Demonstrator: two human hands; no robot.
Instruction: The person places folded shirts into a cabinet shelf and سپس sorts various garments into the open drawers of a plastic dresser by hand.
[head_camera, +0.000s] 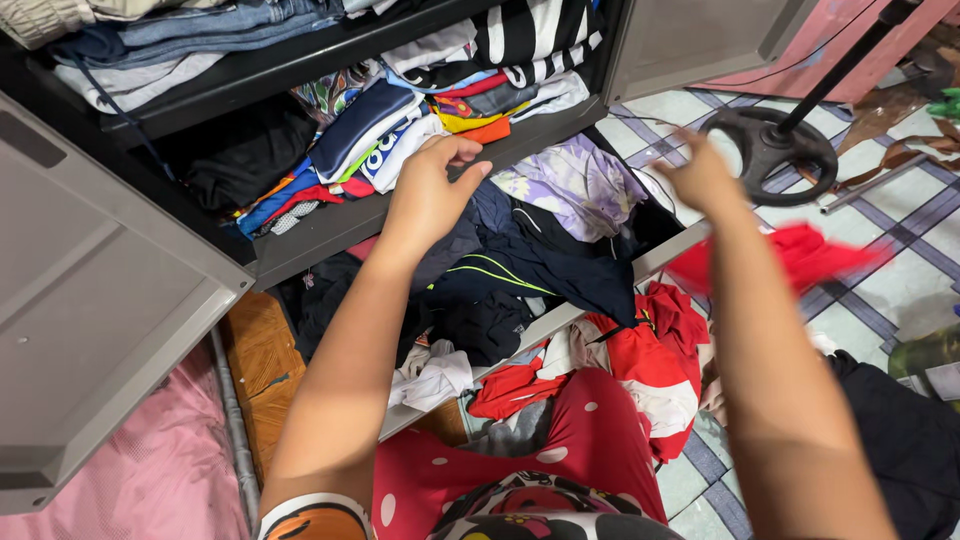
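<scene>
Motion blurs right hand (703, 176) and red cloth (800, 255).

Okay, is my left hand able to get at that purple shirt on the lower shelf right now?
Probably yes. The left hand rests at the edge of the shelf above, and the purple shirt lies just beside it on top of the pile, uncovered. The cabinet door is swung open, so nothing seems to block the way.

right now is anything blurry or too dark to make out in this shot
Head view: the right hand and the red cloth beside it are smeared by motion; the left hand on the shelf edge is sharp; the dark clothes in shadow lose detail.
</scene>
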